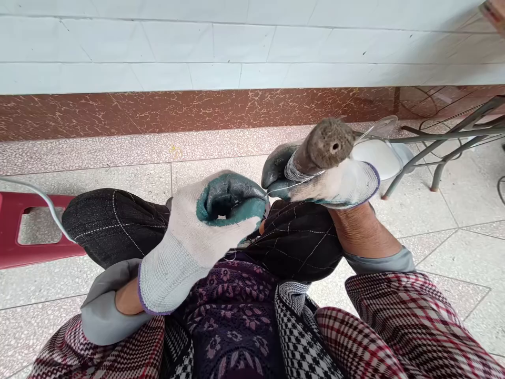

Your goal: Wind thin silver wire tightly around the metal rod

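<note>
Jutting out of the right hand (pixel 320 188), a thick brown rod (pixel 324 147) sits right of centre on my feed, held up off the floor (pixel 469 205) near the person's right knee (pixel 310 239). I judge it stiff and fairly light, with a coarse, fibrous tip and a smoother side. I would grip it around the shaft, beside the wound thread (pixel 292 169), leaving the tip free. The thread looks thin and easy to let slip, so I would pinch it lightly. The rod's long axis slants: the tip, with its 1 small round hole (pixel 335 146), faces up toward my camera and a little to the right, while I cannot see the other end behind the right hand. The thread circles the rod in several turns, and 1 strand spans to the left hand (pixel 215 197), whose thumb and fingertips appear pinched together on it. The right hand is clamped around the rod. Both hands wear white gloves (pixel 173 268) with a dark green coating. Further out, I have a red stool (pixel 39 255) at the left with a pale cord (pixel 43 193) crossing it, metal legs (pixel 445 145) at the right, and a tiled wall (pixel 240 42) ahead.
</note>
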A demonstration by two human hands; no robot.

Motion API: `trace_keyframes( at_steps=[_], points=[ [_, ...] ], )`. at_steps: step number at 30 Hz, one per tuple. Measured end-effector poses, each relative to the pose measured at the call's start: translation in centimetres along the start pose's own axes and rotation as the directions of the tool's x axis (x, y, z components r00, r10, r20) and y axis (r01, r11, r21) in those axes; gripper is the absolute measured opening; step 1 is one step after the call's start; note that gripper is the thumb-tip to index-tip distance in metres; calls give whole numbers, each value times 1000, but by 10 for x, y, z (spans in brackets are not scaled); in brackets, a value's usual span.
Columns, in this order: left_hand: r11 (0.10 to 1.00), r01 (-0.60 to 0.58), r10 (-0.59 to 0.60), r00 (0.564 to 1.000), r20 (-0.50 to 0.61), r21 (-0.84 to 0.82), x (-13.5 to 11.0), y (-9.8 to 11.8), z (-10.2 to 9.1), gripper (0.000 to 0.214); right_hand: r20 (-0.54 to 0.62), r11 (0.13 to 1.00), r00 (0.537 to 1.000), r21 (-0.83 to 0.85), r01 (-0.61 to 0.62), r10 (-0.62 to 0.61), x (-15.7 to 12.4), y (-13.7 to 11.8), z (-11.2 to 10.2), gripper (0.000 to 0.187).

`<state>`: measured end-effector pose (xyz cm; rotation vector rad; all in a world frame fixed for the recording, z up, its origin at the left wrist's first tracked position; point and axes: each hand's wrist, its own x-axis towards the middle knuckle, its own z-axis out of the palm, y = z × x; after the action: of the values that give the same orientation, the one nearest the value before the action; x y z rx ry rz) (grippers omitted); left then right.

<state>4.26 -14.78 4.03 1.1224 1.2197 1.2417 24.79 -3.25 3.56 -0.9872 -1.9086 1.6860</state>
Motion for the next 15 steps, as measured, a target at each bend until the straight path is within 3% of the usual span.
trace_keyframes(
  at_steps=[2,5,11,15],
  points=[
    [999,-48,49,999,-24,14,0,-1,-2,17,68,995,994,-29,91,-89,1,1,-1,12],
    [988,-115,119,992,-37,105,-1,-3,-3,17,109,988,987,-86,125,-116,3,-1,-3,9],
    [949,-184,212,973,-89,256,-6,-1,-1,13,225,999,974,43,0,-9,7,-2,-3,14],
    [850,-262,345,933,-106,457,-6,-12,-2,11,235,982,972,175,-64,21,8,6,3,24]
  ],
)
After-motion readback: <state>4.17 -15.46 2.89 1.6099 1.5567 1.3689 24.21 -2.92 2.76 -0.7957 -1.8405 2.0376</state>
